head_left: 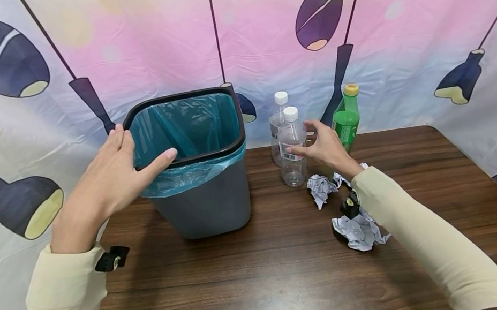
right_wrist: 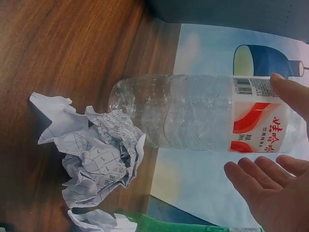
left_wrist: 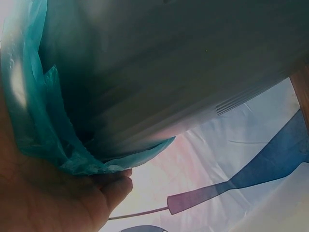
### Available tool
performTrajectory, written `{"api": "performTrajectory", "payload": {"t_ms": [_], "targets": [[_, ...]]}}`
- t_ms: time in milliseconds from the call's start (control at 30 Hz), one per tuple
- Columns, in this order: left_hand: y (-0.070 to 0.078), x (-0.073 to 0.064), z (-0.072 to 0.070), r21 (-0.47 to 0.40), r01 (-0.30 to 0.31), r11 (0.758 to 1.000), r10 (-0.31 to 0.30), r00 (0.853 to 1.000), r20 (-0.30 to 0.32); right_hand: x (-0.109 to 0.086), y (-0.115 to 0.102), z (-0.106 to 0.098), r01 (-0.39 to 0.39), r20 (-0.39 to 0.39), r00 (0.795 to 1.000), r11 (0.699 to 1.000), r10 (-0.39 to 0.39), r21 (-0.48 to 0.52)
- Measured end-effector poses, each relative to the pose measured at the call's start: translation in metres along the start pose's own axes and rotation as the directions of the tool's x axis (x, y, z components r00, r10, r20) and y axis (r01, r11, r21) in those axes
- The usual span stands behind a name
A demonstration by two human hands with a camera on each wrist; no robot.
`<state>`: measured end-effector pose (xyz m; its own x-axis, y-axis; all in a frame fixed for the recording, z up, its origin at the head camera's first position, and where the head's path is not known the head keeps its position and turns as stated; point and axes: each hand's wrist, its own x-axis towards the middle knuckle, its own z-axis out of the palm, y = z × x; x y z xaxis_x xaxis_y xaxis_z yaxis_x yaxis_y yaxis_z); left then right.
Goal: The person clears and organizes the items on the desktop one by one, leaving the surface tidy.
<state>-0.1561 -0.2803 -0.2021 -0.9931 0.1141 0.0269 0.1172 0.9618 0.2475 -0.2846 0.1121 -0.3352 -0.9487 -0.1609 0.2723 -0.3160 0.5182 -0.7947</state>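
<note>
A grey trash bin (head_left: 207, 205), lined with a teal plastic bag (head_left: 184, 178), stands upright on the table. My left hand (head_left: 110, 174) rests against its left rim, fingers extended along the outside and thumb lying over the front edge. In the left wrist view that palm lies by the folded-over bag (left_wrist: 34, 106). My right hand (head_left: 323, 148) reaches around the upper part of a clear, white-capped plastic bottle (head_left: 293, 169). Its thumb is at the label (right_wrist: 260, 121), while the other fingers show a gap from the bottle in the right wrist view.
A second clear bottle (head_left: 275, 129) stands just behind the first. To the right is a green bottle (head_left: 347, 120) with a yellow cap. Crumpled paper (head_left: 321, 188) lies by the bottles, and another paper ball (head_left: 360, 232) is nearer, partly under my right forearm. A patterned cloth (head_left: 162, 38) hangs behind.
</note>
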Motion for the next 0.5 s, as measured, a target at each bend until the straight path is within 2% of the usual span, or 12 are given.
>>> {"api": "performTrajectory", "payload": {"t_ms": [500], "targets": [[0.0002,0.0000,0.0003,0.001,-0.002,1.000,0.002,1.000,-0.002,-0.0022,-0.0022,-0.0022,0.045,-0.017,0.999,0.998,-0.046,-0.041]]}}
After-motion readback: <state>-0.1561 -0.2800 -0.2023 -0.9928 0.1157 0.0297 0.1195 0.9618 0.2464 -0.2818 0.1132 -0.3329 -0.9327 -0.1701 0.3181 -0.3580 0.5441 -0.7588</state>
